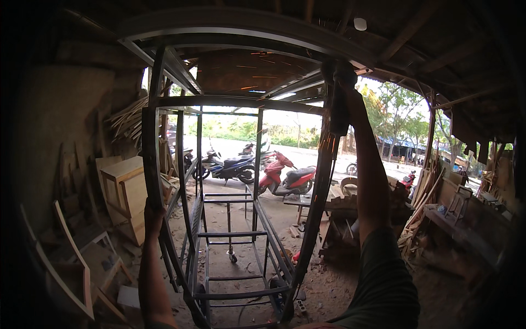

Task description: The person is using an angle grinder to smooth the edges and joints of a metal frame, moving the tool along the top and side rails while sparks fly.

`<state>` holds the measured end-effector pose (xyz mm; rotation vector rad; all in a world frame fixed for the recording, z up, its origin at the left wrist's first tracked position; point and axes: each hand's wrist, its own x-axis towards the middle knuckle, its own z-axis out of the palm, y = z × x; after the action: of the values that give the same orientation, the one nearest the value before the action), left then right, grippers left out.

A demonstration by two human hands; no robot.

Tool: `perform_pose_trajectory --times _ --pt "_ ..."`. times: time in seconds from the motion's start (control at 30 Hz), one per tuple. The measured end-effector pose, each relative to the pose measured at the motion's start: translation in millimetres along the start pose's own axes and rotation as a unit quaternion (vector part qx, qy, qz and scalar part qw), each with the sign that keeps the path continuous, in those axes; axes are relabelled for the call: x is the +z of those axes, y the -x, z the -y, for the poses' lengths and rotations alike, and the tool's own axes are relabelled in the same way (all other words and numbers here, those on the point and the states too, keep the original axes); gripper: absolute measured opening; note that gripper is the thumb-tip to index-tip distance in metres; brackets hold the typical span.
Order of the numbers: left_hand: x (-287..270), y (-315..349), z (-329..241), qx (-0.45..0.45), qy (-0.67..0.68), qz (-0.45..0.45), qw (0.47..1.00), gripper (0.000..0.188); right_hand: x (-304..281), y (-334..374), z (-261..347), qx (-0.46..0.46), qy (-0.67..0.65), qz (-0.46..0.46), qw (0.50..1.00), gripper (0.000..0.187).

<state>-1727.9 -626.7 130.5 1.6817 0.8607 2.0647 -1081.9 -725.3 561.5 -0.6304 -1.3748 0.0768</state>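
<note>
A tall metal cart frame (257, 234) stands right in front of me, built of dark square tubes with wheels at its base. My left hand (154, 213) is closed around its left upright, about halfway up. Raised high at the frame's upper right corner, my right hand (346, 77) grips a dark power tool that looks like an angle grinder (339, 112). Its body hangs down along the right upright, and its disc is hidden in shadow. Orange sparks (249, 88) streak leftward under the top of the frame. My right fingers are dark and only partly visible.
Beyond the frame are a red scooter (282, 176) and a blue motorcycle (227, 165). At left stand a wooden cabinet (125, 192) and a chair-like wooden frame (82, 268). Stacked wood (350, 230) lies at right, near a workbench (460, 230). A power strip (301, 304) lies on the floor.
</note>
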Motion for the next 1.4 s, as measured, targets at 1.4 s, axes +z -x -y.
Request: perform_pose_trajectory --times 1.4 --pt "-1 4 -17 -0.057 -0.052 0.002 0.997 0.068 46 52 58 0.051 -0.086 -0.009 0.995 0.053"
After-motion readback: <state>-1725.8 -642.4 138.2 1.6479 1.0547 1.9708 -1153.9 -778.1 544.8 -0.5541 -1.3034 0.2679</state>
